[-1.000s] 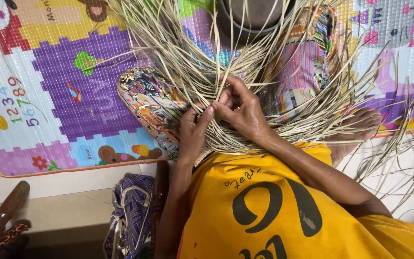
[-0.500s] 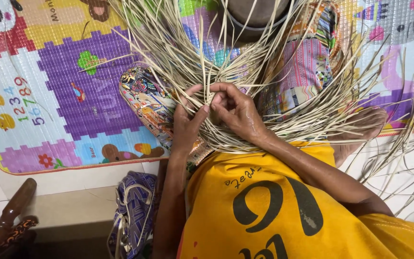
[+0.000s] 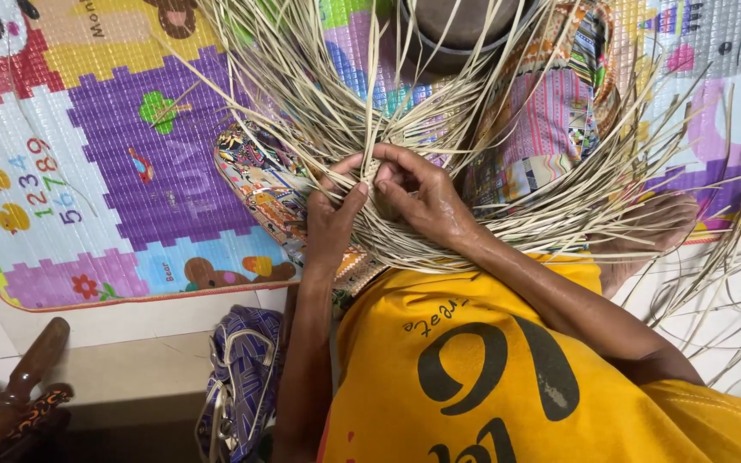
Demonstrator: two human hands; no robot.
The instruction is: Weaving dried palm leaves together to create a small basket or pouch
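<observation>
Head view | our left hand (image 3: 332, 225) and right hand (image 3: 418, 195) meet at frame centre, fingers pinching pale straw strands (image 3: 405, 111) | the strands fan upward and outward from our fingertips | colourful play mat (image 3: 105, 171) lies upper left

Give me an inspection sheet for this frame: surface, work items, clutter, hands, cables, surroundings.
Surface: colourful play mat on a pale tiled floor.
Work items: a mass of pale straw strips fanning outward from a woven part at the hands; a dark round form stands beyond it.
Clutter: purple patterned bag with light straps beside the person; dark wooden piece at lower left.
Hands: left hand and right hand both pinch strips at the weave, fingertips close together.
Cables: nothing seen.
Surroundings: patchwork cloth under the strips; person wears a yellow shirt; a bare foot at right.
</observation>
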